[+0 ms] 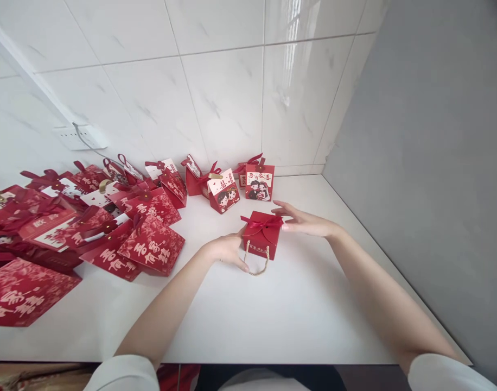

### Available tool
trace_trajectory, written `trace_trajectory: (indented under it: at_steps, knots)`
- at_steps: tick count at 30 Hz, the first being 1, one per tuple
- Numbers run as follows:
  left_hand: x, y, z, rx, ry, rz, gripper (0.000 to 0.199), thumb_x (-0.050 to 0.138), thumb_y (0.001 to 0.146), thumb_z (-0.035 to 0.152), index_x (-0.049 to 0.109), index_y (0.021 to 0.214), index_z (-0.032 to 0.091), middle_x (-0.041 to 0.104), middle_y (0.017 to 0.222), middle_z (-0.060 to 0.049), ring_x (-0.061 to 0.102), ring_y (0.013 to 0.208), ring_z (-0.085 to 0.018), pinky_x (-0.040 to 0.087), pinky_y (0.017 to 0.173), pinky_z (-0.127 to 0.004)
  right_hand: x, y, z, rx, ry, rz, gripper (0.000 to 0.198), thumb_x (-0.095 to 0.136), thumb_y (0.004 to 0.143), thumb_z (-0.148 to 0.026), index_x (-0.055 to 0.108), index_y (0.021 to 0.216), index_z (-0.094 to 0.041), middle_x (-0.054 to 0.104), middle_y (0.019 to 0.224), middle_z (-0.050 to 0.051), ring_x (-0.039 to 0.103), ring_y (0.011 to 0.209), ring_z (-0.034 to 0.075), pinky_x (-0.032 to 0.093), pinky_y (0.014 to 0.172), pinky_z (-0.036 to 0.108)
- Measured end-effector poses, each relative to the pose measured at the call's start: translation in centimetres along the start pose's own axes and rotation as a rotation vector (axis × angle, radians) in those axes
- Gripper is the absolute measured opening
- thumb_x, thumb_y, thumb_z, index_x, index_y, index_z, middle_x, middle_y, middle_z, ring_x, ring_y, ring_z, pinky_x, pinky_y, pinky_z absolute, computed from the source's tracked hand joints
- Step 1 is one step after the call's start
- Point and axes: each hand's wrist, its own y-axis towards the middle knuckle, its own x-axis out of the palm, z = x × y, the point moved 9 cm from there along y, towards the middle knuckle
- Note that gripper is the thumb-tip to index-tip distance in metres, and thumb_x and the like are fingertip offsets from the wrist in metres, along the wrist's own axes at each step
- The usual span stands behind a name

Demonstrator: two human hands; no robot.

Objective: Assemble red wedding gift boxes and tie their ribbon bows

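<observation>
A small red gift box stands on the white table in front of me, with a red ribbon bow on its top and a twisted rope handle hanging over its near side. My left hand is at the box's left side, its fingertips partly hidden against it and its thumb close to the rope handle. At the upper right corner of the box, my right hand has its fingers spread, the thumb by the end of the ribbon. Neither hand is wrapped round the box.
Many red wedding gift boxes crowd the table's left side. Behind the box stand a couple-printed box and a house-shaped box. A tiled wall with a socket closes the back; a grey panel bounds the right.
</observation>
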Motion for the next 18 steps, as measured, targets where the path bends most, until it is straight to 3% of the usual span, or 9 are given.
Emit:
trace_trajectory:
  at_steps: [2, 5, 10, 13, 18]
  knots:
    - [1.4, 0.1, -0.4, 0.002, 0.025, -0.099, 0.091, 0.087, 0.048, 0.041, 0.056, 0.132, 0.029, 0.063, 0.128, -0.009, 0.058, 0.117, -0.036, 0.048, 0.097, -0.045, 1.5, 0.0, 1.3, 0.007, 0.050, -0.091, 0.108, 0.075, 0.075, -0.051, 0.004, 0.155, -0.032, 0.026, 0.158, 0.009, 0.027, 0.144, 0.031, 0.034, 0.112, 0.051]
    - [1.3, 0.1, -1.1, 0.010, 0.013, 0.016, 0.098, 0.085, 0.054, 0.041, 0.044, 0.142, 0.026, 0.056, 0.136, -0.013, 0.048, 0.128, -0.038, 0.037, 0.107, -0.053, 3.0, -0.2, 3.3, 0.032, 0.084, -0.090, 0.121, 0.079, 0.071, -0.049, -0.007, 0.154, -0.031, 0.018, 0.160, 0.009, 0.018, 0.147, 0.029, 0.025, 0.117, 0.052]
    - [1.7, -0.2, -1.9, 0.060, 0.033, 0.100, 0.074, 0.079, 0.065, 0.041, 0.053, 0.132, 0.026, 0.059, 0.133, -0.010, 0.051, 0.124, -0.036, 0.022, 0.115, -0.058, 4.3, -1.8, 4.9, -0.079, 0.134, 0.262, 0.118, 0.077, 0.072, -0.050, -0.004, 0.154, -0.032, 0.002, 0.163, 0.009, 0.007, 0.149, 0.027, 0.018, 0.119, 0.052]
    - [2.0, -0.6, -1.6, 0.076, 0.080, 0.098, 0.068, 0.077, 0.067, 0.044, 0.055, 0.129, 0.026, 0.061, 0.131, -0.009, 0.053, 0.123, -0.035, 0.020, 0.115, -0.059, 4.7, -3.4, 5.7, -0.155, 0.166, 0.458, 0.108, 0.072, 0.077, -0.052, 0.001, 0.155, -0.032, 0.004, 0.163, 0.009, 0.007, 0.150, 0.024, 0.017, 0.120, 0.049]
    - [1.8, -1.8, -1.0, 0.084, 0.106, 0.185, 0.065, 0.075, 0.070, 0.045, 0.056, 0.129, 0.024, 0.064, 0.123, -0.010, 0.057, 0.118, -0.033, 0.033, 0.111, -0.053, 6.1, -3.6, 5.6, -0.147, 0.057, 0.453, 0.118, 0.080, 0.069, -0.050, 0.001, 0.154, -0.031, 0.021, 0.159, 0.013, 0.017, 0.148, 0.029, 0.015, 0.119, 0.053]
